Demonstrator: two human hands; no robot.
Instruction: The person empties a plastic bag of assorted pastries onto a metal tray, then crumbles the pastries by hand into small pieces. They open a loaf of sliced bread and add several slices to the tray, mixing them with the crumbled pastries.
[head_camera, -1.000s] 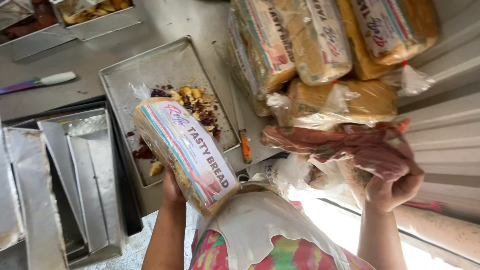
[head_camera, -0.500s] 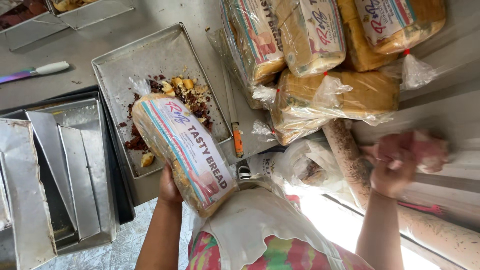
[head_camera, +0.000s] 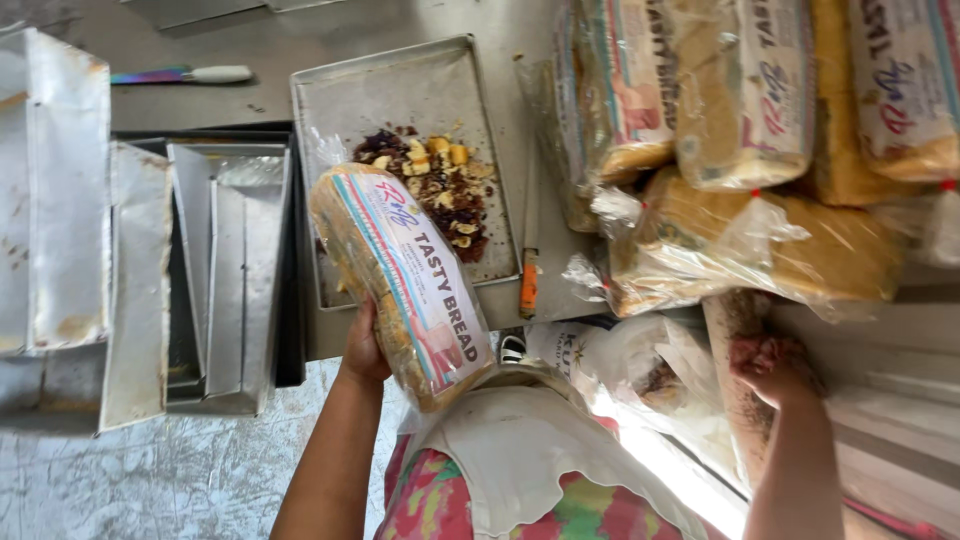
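The bagged loaf of bread (head_camera: 405, 282) is held up over the near edge of a flat metal tray (head_camera: 400, 90) on the steel bench (head_camera: 250, 50), resting in the left hand (head_camera: 362, 345), whose grip is closed under its near end. The loaf tilts away from the hand with most of its length unsupported, so I judge it could slip or sag and drop onto the pile of dark and yellow scraps (head_camera: 440, 185) on the tray just beyond it. The loose open end of the bag might also spill slices if the loaf tips further. The right hand (head_camera: 775, 368) is clenched shut on a crumpled reddish bit of plastic, beside a heap of clear bags (head_camera: 640, 370). Above it lies a stack of wrapped loaves (head_camera: 760, 130), leaning and loosely piled; a bump could shift them. An orange-handled knife (head_camera: 529, 260) lies between tray and stack. Empty baking tins (head_camera: 210, 270) stand to the left.
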